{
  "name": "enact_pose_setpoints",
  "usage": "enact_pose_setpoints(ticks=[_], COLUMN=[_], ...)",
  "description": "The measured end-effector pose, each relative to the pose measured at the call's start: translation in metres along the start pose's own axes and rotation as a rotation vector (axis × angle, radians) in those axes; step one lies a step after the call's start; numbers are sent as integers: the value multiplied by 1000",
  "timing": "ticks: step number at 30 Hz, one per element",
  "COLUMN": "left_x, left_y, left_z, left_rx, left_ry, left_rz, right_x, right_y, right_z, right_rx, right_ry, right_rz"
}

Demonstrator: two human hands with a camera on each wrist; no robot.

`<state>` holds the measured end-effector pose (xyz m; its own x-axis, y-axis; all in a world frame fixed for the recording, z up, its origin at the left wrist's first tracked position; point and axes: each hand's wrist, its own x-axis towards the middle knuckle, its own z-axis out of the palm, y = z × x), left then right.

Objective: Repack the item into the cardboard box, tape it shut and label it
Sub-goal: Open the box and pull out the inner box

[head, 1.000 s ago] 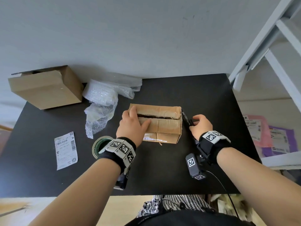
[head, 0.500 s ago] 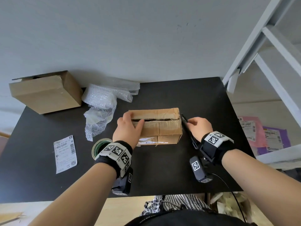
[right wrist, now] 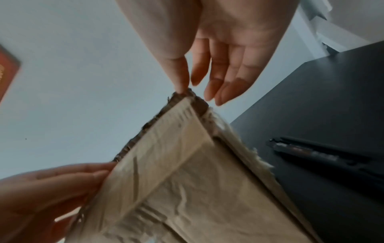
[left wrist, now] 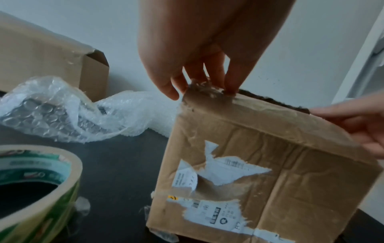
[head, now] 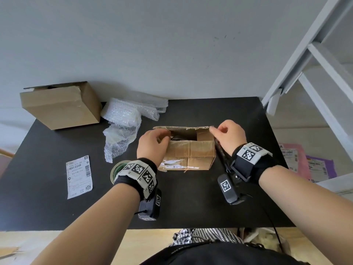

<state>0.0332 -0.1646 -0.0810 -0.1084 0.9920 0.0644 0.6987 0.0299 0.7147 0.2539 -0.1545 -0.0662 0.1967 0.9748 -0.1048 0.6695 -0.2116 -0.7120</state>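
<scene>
While the cardboard box (head: 188, 153) sits mid-table (head: 57, 207) with its far flap raised, the left hand (head: 152, 145) grips the near flap's left end, fingers (left wrist: 233, 78) curled over the torn edge. The right hand (head: 228, 135) pinches the far flap's right corner between thumb and forefinger, other fingers loose. Contents: something dark inside, not identifiable. Adjacent: tape roll (head: 117, 169), partly hidden by the left wrist; bubble wrap (head: 122, 127); loose label (head: 79, 175).

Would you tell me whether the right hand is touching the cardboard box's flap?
Touching: in the right wrist view the right hand pinches the torn flap corner of the cardboard box.
</scene>
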Motion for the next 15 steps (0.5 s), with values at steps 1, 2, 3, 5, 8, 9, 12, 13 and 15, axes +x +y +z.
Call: enact_pose_setpoints(ticks=[1,2,3,5,8,9,12,13,15], left_x=[2,4,5,5,1,0,-2,-2,-2], left_y=[-2,-5,-7,-7,-3,-2,-2,-4,-6], left_z=[2,2,2,1,-2,-3,-9,-11,-13], left_rx=[40,103,182,333,367,363,421,482,586], left_ry=[-29,-70,-125,-258,-397,-429,-488,-480,-426], left_rz=[33,56,78,140,211,217,232,270,370], right_x=[1,3,2,-3,-2,-2,3,4,6], right_y=[-4,-7,-10,-16,-18,-17,-11,-11,-15], right_z=[-1,0,1,5,18,23,34,35,34], right_rx=[-28,-25,4,28,-183,-296,-594,-637,-648], right_ry=[7,9,-1,-42,-165,-216,-293,-293,-319], right_rz=[-18,-49,-87,-209,-395,-410,-397,-400,-394])
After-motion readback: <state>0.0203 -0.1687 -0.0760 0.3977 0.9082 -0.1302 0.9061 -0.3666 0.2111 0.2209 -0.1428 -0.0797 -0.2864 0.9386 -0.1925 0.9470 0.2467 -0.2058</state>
